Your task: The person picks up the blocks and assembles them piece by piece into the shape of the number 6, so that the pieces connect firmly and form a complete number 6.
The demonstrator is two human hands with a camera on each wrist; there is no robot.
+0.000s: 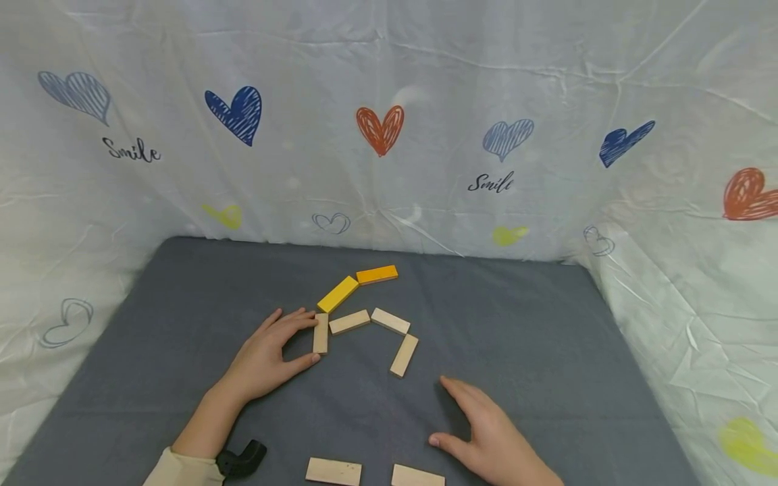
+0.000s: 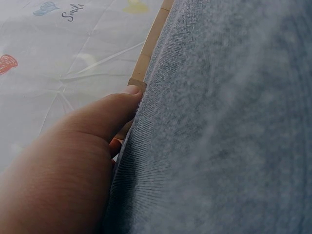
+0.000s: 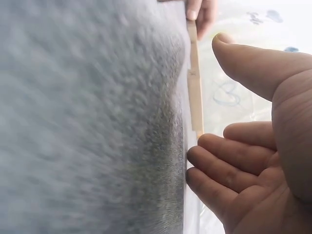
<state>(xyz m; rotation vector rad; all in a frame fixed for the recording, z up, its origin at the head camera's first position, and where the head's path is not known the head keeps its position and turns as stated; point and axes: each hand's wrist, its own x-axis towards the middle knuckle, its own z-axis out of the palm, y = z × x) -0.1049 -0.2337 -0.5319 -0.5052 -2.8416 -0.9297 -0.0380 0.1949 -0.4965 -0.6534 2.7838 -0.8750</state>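
Left hand (image 1: 267, 361): lay left of centre in the head view, clamped on the held block, with thumb at its lower end and fingertips at its upper end.
Held block (image 1: 321, 334): lay flat just left of centre, lengthwise up the frame; of plain wood.
Right hand (image 1: 489, 432): lay at the lower right, thumb and fingers spread apart.
Plain blocks: continued rightward from the held block in a bent row, first rising (image 1: 349, 322), then sloping down (image 1: 391, 320), then steeply down (image 1: 404, 356).
Yellow block (image 1: 338, 294): slanted up and right from just above the held block.
Orange block (image 1: 377, 275): lay above centre, beside the upper end of the yellow block.
Bottom blocks: lay side by side, apart, at the lower edge (image 1: 333, 472) (image 1: 418, 476).
Surface (image 1: 523, 324): spread dark grey beneath everything.
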